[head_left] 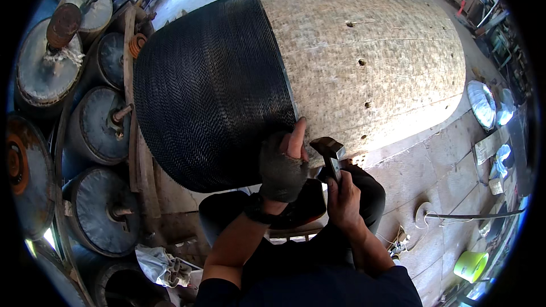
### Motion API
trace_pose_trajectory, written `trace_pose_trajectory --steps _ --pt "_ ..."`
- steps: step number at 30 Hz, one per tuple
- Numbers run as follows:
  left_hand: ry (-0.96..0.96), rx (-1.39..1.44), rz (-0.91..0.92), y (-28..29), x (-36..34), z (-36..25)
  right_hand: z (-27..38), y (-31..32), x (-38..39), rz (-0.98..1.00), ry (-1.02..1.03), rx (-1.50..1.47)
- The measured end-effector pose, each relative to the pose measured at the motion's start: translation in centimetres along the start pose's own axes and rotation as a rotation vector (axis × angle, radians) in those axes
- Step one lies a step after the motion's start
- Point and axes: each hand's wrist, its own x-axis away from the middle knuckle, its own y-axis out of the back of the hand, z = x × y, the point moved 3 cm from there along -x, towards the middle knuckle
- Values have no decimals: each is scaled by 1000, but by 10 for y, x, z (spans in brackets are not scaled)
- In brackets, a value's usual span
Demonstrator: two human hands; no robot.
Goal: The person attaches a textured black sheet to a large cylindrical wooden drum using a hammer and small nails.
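A large wooden drum [398, 51] with several dark holes lies in front of me. Its left part wears a black, finely toothed covering [210, 91], whose edge runs down across the drum. At the lower end of that edge is my left hand [285, 162], in a dark fingerless glove, one bare finger pointing up along the seam. Its other fingers are curled in, and whatever they may pinch is hidden. Just to the right, my right hand [344, 198] is bare and wrapped round the handle of a hammer [330, 149], its metal head beside the left fingers.
Several metal-ended rollers [105, 210] with protruding shafts stand at the left, beside upright wooden boards [132, 108]. On the right floor lie a plastic-wrapped bundle [481, 105], a lime-green bucket [471, 266] and a disc-based stand [424, 215]. White cloth [162, 264] lies at lower left.
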Motion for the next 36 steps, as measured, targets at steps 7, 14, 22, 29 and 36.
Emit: trace_pose_trajectory --steps 7,14,22,29,36 --pt "-23 -73 -69 -7 -6 -8 10 3 -1 -17 96 52" --pt "20 -105 -59 -13 -2 -7 9 1 -2 -30 88 94" --pt "42 -83 -87 -17 1 -8 9 5 3 -16 39 117" --pt "133 33 25 12 2 -18 14 1 -2 28 3 136" --pt "-7 5 388 14 112 -10 17 -1 4 -15 132 270"
